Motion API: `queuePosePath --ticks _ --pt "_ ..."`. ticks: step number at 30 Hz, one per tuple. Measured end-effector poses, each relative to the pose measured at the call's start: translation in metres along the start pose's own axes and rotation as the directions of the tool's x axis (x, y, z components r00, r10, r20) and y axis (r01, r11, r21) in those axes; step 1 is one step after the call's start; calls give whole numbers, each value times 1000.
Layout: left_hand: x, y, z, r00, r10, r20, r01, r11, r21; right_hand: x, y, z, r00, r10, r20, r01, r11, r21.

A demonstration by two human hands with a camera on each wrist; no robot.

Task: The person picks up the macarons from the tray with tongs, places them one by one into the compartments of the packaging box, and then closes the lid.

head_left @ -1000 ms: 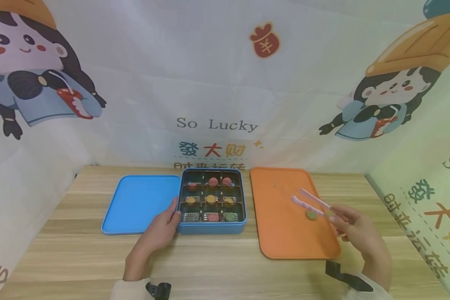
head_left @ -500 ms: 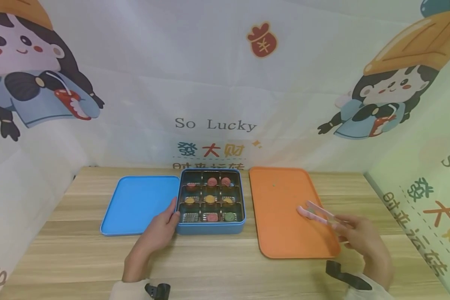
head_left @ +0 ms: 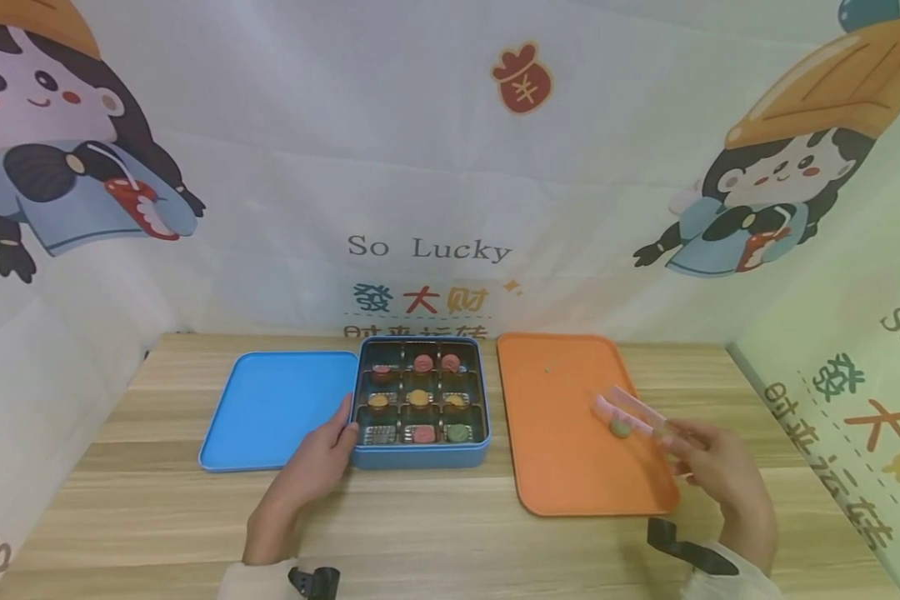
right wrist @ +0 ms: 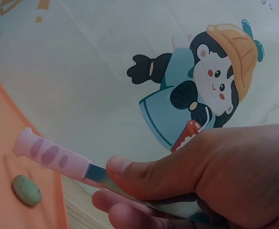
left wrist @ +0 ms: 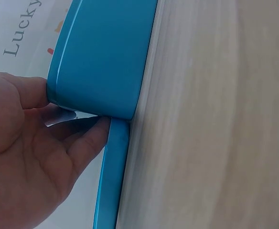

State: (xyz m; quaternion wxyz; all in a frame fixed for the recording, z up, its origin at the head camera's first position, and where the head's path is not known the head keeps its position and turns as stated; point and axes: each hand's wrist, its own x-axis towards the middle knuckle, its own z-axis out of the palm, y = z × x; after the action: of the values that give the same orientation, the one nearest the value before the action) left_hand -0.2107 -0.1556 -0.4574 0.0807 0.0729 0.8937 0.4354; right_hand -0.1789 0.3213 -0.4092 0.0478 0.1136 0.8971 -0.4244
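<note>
My right hand (head_left: pixel 720 467) holds pink-and-white-tipped tongs (right wrist: pixel 53 155), thumb on one metal arm and fingers beneath. The tongs' arms are apart, their tips just beyond a small round green cookie-like piece (head_left: pixel 619 428) lying on the orange tray (head_left: pixel 570 475). My left hand (head_left: pixel 322 454) holds the left side of a blue tin (head_left: pixel 420 456), its digits at the rim and low along the wall. Inside the tin is a divided liner holding pink pieces (head_left: pixel 423 363), yellow pieces (head_left: pixel 417 398) and a green one (head_left: pixel 458 432). The front-left compartment (head_left: pixel 380 435) shows no piece.
The tin's blue lid (head_left: pixel 285 408) lies just left of it, its edge close to my left fingers. A wooden table (head_left: pixel 435 533) carries everything. Behind rises a printed cloth backdrop (head_left: pixel 420 167). Tiny crumbs dot the orange tray.
The tongs came down over the green piece, hiding it, then lifted slightly; the piece shows again on the tray. My left hand stays on the tin.
</note>
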Motion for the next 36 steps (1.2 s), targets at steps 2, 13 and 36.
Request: queuePosePath --ticks 2,13,36 --pt "0 0 0 1000 0 0 0 1000 -1 0 0 -1 1000 4 -11 -4 1000 -4" --pt "0 -2 -1 1000 -1 -2 1 1000 9 2 -5 2 1000 15 26 -15 1000 -26" --pt "1 -2 0 1000 2 -3 -2 1000 5 5 -10 7 998 -34 62 37 998 -44"
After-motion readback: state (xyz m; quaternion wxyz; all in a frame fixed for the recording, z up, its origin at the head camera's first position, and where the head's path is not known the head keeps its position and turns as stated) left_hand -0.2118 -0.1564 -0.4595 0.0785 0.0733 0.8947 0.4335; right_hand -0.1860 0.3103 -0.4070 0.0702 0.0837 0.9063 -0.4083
